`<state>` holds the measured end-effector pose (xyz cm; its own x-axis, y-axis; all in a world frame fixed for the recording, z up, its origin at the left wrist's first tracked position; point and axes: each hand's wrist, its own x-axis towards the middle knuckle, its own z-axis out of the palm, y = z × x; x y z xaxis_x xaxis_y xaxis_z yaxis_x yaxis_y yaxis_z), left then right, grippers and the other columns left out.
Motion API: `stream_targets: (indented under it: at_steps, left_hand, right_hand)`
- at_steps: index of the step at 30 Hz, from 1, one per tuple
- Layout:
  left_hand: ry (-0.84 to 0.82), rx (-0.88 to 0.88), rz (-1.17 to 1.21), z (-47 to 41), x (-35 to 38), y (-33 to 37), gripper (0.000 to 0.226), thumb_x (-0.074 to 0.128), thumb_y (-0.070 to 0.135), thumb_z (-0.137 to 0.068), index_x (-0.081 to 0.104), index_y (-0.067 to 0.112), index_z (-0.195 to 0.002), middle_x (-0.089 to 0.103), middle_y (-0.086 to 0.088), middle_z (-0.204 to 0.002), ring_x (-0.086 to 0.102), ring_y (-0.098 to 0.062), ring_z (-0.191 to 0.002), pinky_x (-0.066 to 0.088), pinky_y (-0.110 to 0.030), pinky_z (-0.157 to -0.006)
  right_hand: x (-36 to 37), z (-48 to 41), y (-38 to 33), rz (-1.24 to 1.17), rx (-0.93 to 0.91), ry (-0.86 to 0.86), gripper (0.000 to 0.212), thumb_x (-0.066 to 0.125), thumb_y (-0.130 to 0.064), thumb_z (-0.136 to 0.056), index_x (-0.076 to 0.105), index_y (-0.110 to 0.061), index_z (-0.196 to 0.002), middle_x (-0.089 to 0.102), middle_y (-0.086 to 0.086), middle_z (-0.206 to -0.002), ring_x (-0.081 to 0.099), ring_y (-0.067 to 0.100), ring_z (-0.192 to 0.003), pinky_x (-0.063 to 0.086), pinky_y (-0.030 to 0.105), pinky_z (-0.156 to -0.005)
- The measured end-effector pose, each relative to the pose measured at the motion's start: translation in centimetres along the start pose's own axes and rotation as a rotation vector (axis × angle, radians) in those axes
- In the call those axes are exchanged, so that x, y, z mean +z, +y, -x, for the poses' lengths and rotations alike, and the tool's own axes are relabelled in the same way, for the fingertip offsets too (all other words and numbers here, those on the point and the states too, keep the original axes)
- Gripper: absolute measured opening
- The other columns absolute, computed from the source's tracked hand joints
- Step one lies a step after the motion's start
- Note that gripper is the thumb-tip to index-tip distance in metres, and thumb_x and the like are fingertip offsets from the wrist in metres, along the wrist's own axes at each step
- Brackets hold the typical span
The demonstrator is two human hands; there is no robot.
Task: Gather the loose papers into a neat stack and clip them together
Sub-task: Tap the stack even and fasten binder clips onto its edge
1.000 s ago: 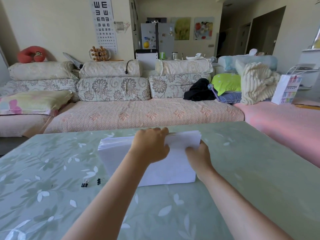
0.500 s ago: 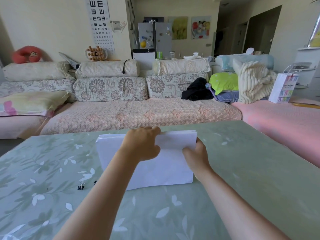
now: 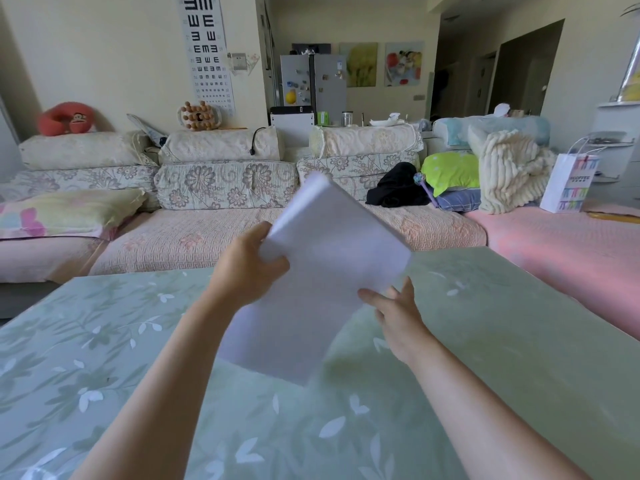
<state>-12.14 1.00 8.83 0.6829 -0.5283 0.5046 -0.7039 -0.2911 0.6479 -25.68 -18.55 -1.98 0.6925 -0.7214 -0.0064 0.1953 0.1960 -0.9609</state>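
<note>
Not much to read here, we only spot two things: the eye chart on the wall, with rows of rotated E's getting smaller, and a white paper bag at far right with a word ending in "COFFEE".

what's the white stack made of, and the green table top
The white stack looks like paper: matte white, with a layered edge at its far end, though blurred. The left hand grips it. The table top is smooth with a soft sheen and a printed leaf pattern; glass or a vinyl cover, cannot tell which.
</note>
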Motion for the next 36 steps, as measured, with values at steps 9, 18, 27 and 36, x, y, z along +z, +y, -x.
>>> stream_targets:
  at_steps: [9,18,27,36]
  left_hand:
    - [0.189,-0.285,0.741,4.3,4.2,-2.9,0.032,0.066,-0.002,-0.081,0.063,0.018,-0.106,0.072,-0.005,-0.088,0.066,-0.016,-0.070,0.053,-0.033,-0.066]
    - [0.135,-0.309,0.677,6.7,5.4,-3.1,0.036,0.059,-0.001,-0.085,0.058,0.025,-0.111,0.072,-0.001,-0.092,0.067,-0.014,-0.079,0.053,-0.027,-0.066]
    - [0.181,-0.208,0.659,4.9,3.7,-2.4,0.041,0.066,0.051,-0.079,0.058,0.040,-0.118,0.071,0.010,-0.108,0.067,-0.013,-0.101,0.053,-0.043,-0.091]
    - [0.269,-0.180,0.778,1.4,1.0,1.9,0.046,0.056,0.052,-0.080,0.060,0.026,-0.118,0.062,0.013,-0.113,0.054,-0.002,-0.102,0.039,-0.024,-0.088]
  right_hand:
    - [1.9,1.9,-2.9,0.341,-0.403,-0.069,0.035,0.061,-0.001,-0.092,0.062,-0.027,-0.116,0.072,-0.011,-0.110,0.069,0.002,-0.100,0.051,0.016,-0.084]
    - [0.1,2.8,-0.7,0.468,-0.306,-0.006,0.043,0.077,-0.010,-0.080,0.062,-0.026,-0.117,0.073,-0.010,-0.104,0.070,0.005,-0.095,0.055,0.029,-0.084]
    - [-0.2,3.0,-0.2,0.481,-0.191,-0.057,0.040,0.069,-0.002,-0.082,0.060,-0.030,-0.109,0.074,-0.008,-0.101,0.070,0.013,-0.096,0.056,0.033,-0.082]
    - [1.1,2.5,-3.2,0.386,-0.329,-0.027,0.050,0.066,0.000,-0.083,0.051,-0.029,-0.121,0.069,-0.009,-0.105,0.067,0.000,-0.088,0.049,0.023,-0.070]
